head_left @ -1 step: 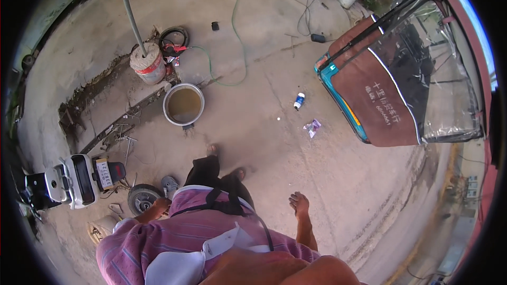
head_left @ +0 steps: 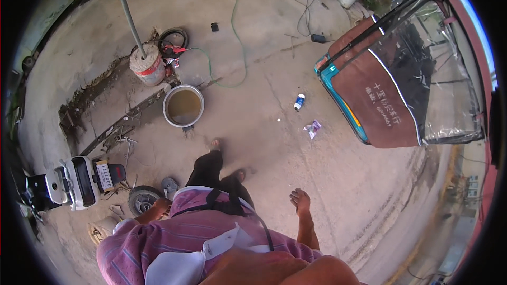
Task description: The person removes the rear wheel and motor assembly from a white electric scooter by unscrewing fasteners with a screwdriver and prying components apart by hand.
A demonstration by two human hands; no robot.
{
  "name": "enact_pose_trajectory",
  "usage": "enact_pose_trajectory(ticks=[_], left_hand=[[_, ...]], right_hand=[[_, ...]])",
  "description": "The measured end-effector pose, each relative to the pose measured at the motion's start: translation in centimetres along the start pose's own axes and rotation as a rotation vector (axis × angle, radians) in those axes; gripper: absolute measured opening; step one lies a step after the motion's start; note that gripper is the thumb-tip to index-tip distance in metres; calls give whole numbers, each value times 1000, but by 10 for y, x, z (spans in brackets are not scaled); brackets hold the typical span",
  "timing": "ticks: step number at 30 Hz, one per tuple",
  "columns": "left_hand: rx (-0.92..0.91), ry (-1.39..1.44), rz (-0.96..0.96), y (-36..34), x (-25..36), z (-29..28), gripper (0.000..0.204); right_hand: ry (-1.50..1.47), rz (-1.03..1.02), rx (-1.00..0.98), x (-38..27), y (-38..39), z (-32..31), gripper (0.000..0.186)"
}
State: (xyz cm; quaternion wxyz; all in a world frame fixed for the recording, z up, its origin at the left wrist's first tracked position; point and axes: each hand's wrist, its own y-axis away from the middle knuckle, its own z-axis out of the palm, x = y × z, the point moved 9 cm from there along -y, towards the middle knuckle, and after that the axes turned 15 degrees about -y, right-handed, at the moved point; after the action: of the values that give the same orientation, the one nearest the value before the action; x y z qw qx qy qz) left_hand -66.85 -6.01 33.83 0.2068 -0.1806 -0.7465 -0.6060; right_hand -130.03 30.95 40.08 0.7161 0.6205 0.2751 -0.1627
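Observation:
My right hand (head_left: 300, 201) hangs out to the right of my body. Its fingers are loosely bent and apart, with nothing in them. Beside my left hip is my left hand (head_left: 161, 209); its fingers are partly hidden against my striped pink shirt (head_left: 185, 232), so their closure is unclear. Just beyond that hand lies a small black wheel with a tire (head_left: 142, 200), and near it a grey shoe-like item (head_left: 169, 185). Ahead of my feet stands a round metal basin (head_left: 184, 106) of murky brown water. Neither hand touches it.
A white scooter (head_left: 79, 182) stands at the left, with metal tools (head_left: 127, 145) on the ground beyond it. A bucket holding a pole (head_left: 147, 66) stands past the basin. A blue-white bottle (head_left: 299, 102) and a wrapper (head_left: 312, 129) lie before a brown-covered vehicle (head_left: 380, 100) on the right.
My left foot has shifted slightly forward toward the basin. Both hands keep almost the same place.

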Motion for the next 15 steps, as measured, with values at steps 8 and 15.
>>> enact_pose_trajectory(ticks=[8,15], left_hand=[[-58,246,-615,-59,13,-35,27],[-21,319,-667,-179,104,-191,24]], right_hand=[[75,187,-129,-17,-82,50,28],[284,372,193,-47,-114,85,29]])
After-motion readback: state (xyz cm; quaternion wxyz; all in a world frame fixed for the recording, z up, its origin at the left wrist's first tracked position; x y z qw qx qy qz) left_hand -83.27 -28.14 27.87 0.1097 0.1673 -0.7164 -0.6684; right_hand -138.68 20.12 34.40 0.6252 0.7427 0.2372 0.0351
